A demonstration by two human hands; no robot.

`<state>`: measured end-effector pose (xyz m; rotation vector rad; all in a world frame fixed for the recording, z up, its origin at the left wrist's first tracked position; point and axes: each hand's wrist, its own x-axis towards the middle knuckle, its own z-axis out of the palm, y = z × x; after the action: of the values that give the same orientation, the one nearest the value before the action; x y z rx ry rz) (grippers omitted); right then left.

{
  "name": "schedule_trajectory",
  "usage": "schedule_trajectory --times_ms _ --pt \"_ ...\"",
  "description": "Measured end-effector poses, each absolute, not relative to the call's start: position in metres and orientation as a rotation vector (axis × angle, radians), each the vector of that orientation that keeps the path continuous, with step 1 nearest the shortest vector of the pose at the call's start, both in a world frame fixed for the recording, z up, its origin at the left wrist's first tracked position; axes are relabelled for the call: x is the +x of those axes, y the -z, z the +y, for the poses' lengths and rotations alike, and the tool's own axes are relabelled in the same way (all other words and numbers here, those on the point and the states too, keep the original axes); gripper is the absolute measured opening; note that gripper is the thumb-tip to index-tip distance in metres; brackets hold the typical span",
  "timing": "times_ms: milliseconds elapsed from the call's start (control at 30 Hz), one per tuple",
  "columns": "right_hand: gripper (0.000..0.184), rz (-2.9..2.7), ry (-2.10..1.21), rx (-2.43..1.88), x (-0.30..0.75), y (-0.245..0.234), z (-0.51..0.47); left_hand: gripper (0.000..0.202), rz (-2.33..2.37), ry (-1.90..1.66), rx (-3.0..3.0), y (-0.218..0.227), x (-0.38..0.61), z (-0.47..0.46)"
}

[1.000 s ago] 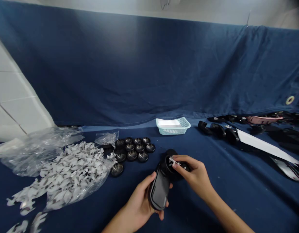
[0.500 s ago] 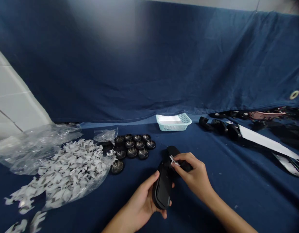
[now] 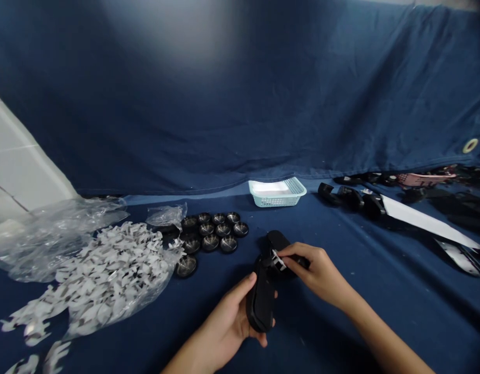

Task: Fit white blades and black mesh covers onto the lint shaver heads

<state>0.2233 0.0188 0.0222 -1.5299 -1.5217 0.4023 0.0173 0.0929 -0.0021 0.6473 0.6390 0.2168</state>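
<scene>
My left hand (image 3: 234, 322) is wrapped round the lower part of a long black plastic piece (image 3: 260, 306) with rounded ends, holding it tilted above the blue cloth. A second rounded black part (image 3: 278, 240) extends beyond it at an angle; how the two join is hard to make out. With thumb and forefinger, my right hand (image 3: 312, 270) pinches a small white plastic clip (image 3: 278, 261) against the middle of the black piece. My fingertips hide part of this clip.
A heap of white plastic clips (image 3: 119, 270) lies on clear plastic at left. Several round black caps (image 3: 210, 242) sit beside it. Behind stands a light-blue basket (image 3: 277, 201) with something white inside. Black parts (image 3: 351, 199), a white strip (image 3: 427, 221) and a pink basket (image 3: 423, 179) lie right.
The white clip has turned slightly and shows more of its ribbed shape at the black piece. My right fingers have shifted a little; my left hand keeps its hold. The view has moved slightly.
</scene>
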Motion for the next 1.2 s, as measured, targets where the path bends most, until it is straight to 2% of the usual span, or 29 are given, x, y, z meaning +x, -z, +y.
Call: schedule_trajectory --times_ms 100,367,1200 --pt "0.013 -1.511 -0.336 -1.549 0.221 -0.02 0.02 0.045 0.621 -0.217 0.658 0.002 0.017 0.093" --pt "0.013 -1.454 -0.108 -1.565 0.224 -0.021 0.018 0.043 0.59 -0.217 0.679 0.002 0.017 0.094" --pt "0.015 -1.47 0.049 -1.559 0.207 -0.016 0.017 0.043 0.539 -0.313 0.918 -0.003 0.017 0.086"
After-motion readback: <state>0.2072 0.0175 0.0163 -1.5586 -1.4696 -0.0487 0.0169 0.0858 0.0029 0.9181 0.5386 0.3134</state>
